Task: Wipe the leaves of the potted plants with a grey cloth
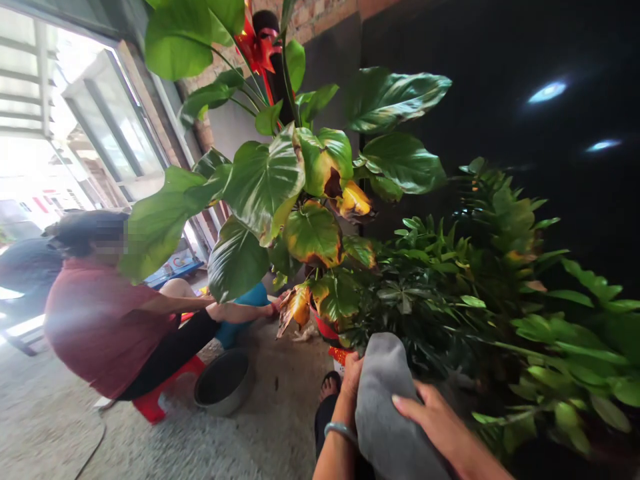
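Observation:
A grey, soft-looking piece, perhaps cloth (385,393), rises with a rounded top end in front of me; its exact kind is unclear. My left hand (353,377), with a pale bangle (341,433) on the wrist, is at its left edge, fingers mostly hidden behind it. On the right side, my right hand (433,410) grips the same grey piece, thumb laid on its front face. Just beyond the left hand is a red and gold patterned item (340,355), partly covered. My sandalled foot (331,385) shows below.
A large leafy plant (265,180) with some browned leaves stands ahead, and dense green plants (500,300) crowd the right. At left, a person in a red shirt (120,313) sits on a red stool (170,387). A grey basin (225,383) rests on the concrete floor.

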{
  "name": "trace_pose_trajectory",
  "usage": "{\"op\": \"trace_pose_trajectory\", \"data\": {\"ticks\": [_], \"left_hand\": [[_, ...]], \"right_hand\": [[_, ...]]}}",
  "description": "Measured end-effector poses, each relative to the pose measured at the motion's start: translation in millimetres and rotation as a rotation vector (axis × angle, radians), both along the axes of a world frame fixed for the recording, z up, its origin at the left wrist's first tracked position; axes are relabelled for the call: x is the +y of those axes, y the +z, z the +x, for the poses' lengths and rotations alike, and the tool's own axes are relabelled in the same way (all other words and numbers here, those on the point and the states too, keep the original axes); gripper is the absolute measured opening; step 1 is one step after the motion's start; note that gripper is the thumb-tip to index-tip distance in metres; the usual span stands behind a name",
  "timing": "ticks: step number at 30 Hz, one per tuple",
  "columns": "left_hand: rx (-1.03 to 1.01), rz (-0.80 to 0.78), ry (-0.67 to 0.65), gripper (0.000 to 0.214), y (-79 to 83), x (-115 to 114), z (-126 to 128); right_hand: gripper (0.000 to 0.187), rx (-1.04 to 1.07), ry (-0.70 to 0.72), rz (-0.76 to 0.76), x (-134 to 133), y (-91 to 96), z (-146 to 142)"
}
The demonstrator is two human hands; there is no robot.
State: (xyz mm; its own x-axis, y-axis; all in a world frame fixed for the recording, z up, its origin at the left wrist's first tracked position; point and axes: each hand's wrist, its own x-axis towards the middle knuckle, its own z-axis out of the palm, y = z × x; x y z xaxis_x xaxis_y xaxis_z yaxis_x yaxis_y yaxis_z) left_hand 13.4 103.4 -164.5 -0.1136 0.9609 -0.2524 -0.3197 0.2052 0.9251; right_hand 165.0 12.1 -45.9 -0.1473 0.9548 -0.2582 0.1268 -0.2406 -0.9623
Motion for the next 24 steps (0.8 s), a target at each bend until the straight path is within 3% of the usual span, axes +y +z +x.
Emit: {"op": "trace_pose_trajectory", "data": {"ticks": [2, 5, 7, 9, 11, 13, 15, 17, 18, 20, 24], "left_hand": [[-0.013, 0.007, 0.0, 0.033, 1.6, 0, 4], [-0.051, 0.026, -0.019, 0.036, 5.3, -4, 7], [-0.075, 0.031, -0.037, 0.035, 8.3, -7, 7], [-0.129, 0.039, -0.044, 0.042, 11.3, -9, 7], [-0.204, 0.046, -0.039, 0.051, 14.0, -11, 9], [-0.253, 0.043, -0.02, 0.053, 16.6, -12, 11], [-0.247, 0.036, -0.027, 0.053, 19.2, -13, 13], [-0.229, 0.033, -0.047, 0.053, 21.4, -13, 14], [-0.223, 0.035, -0.058, 0.053, 22.3, -13, 14], [-0.216, 0.042, -0.056, 0.052, 23.6, -12, 14], [-0.209, 0.04, -0.073, 0.05, 22.7, -12, 10]], "right_hand": [[0.037, 0.008, -0.03, 0.048, -11, 0.8, 14], [0.036, 0.071, -0.172, 0.155, -3, 39.1, 29], [0.035, 0.121, -0.423, 0.179, 15, 67.6, 33], [0.031, 0.261, -0.62, 0.113, 33, 77.6, 34], [0.03, 0.438, -0.672, -0.066, 39, 61.4, 34], [0.032, 0.524, -0.635, -0.284, 31, 26.3, 37], [0.036, 0.457, -0.618, -0.377, 12, -9.0, 45], [0.034, 0.341, -0.611, -0.39, -7, -24.7, 56], [0.035, 0.305, -0.619, -0.354, -13, -21.8, 60], [0.04, 0.291, -0.66, -0.223, -15, 2.4, 63], [0.042, 0.453, -0.806, -0.005, 14, 59.5, 50]]}}
